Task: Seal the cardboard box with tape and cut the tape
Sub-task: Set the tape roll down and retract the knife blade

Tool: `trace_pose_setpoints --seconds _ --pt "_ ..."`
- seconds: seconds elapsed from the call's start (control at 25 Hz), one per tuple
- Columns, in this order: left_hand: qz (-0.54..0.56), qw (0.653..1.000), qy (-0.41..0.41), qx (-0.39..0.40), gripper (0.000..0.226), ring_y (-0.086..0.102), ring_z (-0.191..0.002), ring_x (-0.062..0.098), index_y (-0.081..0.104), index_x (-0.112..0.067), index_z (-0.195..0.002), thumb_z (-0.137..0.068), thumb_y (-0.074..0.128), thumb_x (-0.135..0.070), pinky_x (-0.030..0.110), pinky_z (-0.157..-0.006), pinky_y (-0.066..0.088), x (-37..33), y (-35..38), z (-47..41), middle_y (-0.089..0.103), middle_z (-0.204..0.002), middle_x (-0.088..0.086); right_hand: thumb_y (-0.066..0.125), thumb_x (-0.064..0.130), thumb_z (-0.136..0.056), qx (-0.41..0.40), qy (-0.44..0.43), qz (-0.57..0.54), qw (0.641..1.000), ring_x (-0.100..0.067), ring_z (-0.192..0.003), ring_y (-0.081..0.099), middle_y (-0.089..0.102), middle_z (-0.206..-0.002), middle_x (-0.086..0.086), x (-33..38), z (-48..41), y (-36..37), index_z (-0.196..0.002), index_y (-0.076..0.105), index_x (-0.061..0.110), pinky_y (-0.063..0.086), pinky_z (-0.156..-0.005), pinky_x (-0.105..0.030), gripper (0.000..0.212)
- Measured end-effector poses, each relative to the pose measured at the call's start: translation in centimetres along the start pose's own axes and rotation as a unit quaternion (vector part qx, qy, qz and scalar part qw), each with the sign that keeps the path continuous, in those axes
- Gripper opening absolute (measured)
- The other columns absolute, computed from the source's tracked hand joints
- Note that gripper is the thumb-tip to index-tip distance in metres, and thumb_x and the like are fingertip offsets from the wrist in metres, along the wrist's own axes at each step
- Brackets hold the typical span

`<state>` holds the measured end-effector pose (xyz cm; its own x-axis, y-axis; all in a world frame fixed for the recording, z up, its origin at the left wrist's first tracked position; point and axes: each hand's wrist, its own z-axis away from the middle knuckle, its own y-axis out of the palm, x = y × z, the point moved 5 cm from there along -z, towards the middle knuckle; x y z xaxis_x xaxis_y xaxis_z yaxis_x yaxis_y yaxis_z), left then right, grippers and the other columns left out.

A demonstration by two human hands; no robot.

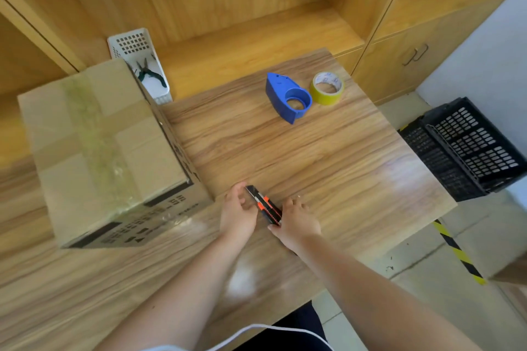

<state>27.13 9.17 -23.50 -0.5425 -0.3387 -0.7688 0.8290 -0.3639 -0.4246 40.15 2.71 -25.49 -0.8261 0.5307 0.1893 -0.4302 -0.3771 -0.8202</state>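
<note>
A closed cardboard box (108, 148) stands on the left of the wooden table (328, 159), with a strip of clear yellowish tape running over its top seam. In front of the box's near right corner, both hands hold a black and orange utility knife (264, 206) just above the table. My left hand (238, 212) grips its front end and my right hand (295, 222) grips its rear end. A blue tape dispenser (286, 98) and a yellow tape roll (327, 88) lie at the far side of the table.
A white perforated basket (137, 45) holding black pliers (148, 72) stands behind the box. A black plastic crate (467, 148) sits on the floor to the right of the table. Wooden shelving and cabinets line the back. A white cable (256, 329) crosses the near edge.
</note>
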Motion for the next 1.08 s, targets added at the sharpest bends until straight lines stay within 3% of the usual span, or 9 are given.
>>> trace_pose_setpoints --seconds 0.12,0.2,0.28,0.4,0.56,0.68,0.8,0.92,1.08 --pt "0.027 0.999 -0.022 -0.005 0.053 0.059 -0.106 0.016 0.049 -0.020 -0.137 -0.087 0.060 -0.005 0.034 -0.095 0.050 0.9 -0.2 0.7 0.057 -0.130 0.003 0.064 0.039 -0.080 -0.018 0.029 -0.152 0.988 -0.030 -0.097 0.059 0.058 -0.105 -0.009 0.0 0.8 -0.3 -0.108 0.040 0.009 0.048 -0.076 -0.039 0.047" --pt "0.033 0.998 -0.042 0.017 0.042 0.062 -0.104 0.018 0.053 -0.017 -0.134 -0.092 0.061 -0.018 0.033 -0.092 0.049 1.1 0.0 1.0 0.064 -0.125 0.004 0.068 0.030 -0.080 -0.002 0.040 -0.345 0.938 -0.023 -0.068 0.062 0.059 -0.082 -0.003 0.0 1.3 -0.6 -0.097 0.039 0.013 0.050 -0.057 -0.035 0.038" --pt "0.052 0.995 -0.050 0.064 0.031 0.065 -0.100 0.018 0.062 -0.014 -0.125 -0.098 0.055 -0.028 0.023 -0.082 0.050 0.6 0.7 1.5 0.071 -0.110 0.002 0.072 0.021 -0.080 0.022 0.018 -0.479 0.877 -0.018 -0.053 0.062 0.062 -0.075 -0.002 0.6 1.8 -0.8 -0.103 0.044 0.014 0.052 -0.053 -0.033 0.036" --pt "0.162 0.980 -0.067 0.089 0.021 0.068 -0.079 0.015 0.068 -0.017 -0.110 -0.100 0.051 -0.025 0.018 -0.063 0.054 -1.0 1.2 1.9 0.070 -0.084 0.000 0.071 0.021 -0.080 0.017 -0.034 -0.537 0.843 -0.016 -0.061 0.066 0.067 -0.082 -0.005 1.5 2.0 -2.0 -0.110 0.053 0.021 0.055 -0.059 -0.033 0.034" --pt "0.220 0.967 -0.063 0.110 0.024 0.073 -0.096 0.027 0.072 -0.021 -0.114 -0.099 0.054 -0.025 0.046 -0.087 0.060 -2.5 1.6 1.0 0.077 -0.105 0.007 0.056 0.034 -0.089 0.005 0.010 -0.647 0.763 -0.017 -0.076 0.069 0.068 -0.085 -0.003 1.5 1.6 -3.8 -0.102 0.059 0.018 0.056 -0.068 -0.035 0.021" --pt "0.238 0.961 -0.055 0.128 0.025 0.073 -0.098 0.025 0.073 -0.024 -0.113 -0.100 0.051 -0.022 0.046 -0.087 0.060 -3.4 2.1 0.7 0.077 -0.107 0.006 0.061 0.050 -0.081 -0.035 0.040 -0.645 0.762 -0.027 -0.080 0.070 0.069 -0.082 -0.004 1.5 0.8 -4.8 -0.089 0.062 0.018 0.056 -0.072 -0.045 0.032" --pt "0.248 0.959 -0.063 0.123 0.027 0.072 -0.092 0.022 0.073 -0.026 -0.113 -0.100 0.051 -0.023 0.038 -0.077 0.059 -4.3 2.2 0.1 0.077 -0.108 0.005 0.060 0.037 -0.087 -0.024 0.024 -0.673 0.739 -0.022 -0.073 0.068 0.067 -0.080 -0.004 1.9 0.1 -5.5 -0.095 0.062 0.016 0.053 -0.065 -0.037 0.023" --pt "0.263 0.955 -0.083 0.105 0.026 0.072 -0.095 0.029 0.074 -0.023 -0.112 -0.099 0.051 -0.023 0.046 -0.080 0.061 -5.5 2.0 -1.4 0.076 -0.108 0.011 0.054 0.025 -0.093 0.005 -0.016 -0.693 0.721 -0.018 -0.071 0.066 0.067 -0.081 -0.002 2.2 -0.6 -6.7 -0.107 0.058 0.018 0.050 -0.060 -0.031 0.016" --pt "0.290 0.947 -0.109 0.087 0.024 0.072 -0.095 0.031 0.074 -0.018 -0.109 -0.099 0.052 -0.020 0.052 -0.085 0.059 -7.0 2.3 -4.1 0.077 -0.102 0.011 0.048 0.010 -0.095 0.044 -0.064 -0.675 0.734 -0.016 -0.075 0.067 0.070 -0.088 0.000 2.5 -2.9 -7.9 -0.121 0.049 0.022 0.052 -0.060 -0.030 0.028"
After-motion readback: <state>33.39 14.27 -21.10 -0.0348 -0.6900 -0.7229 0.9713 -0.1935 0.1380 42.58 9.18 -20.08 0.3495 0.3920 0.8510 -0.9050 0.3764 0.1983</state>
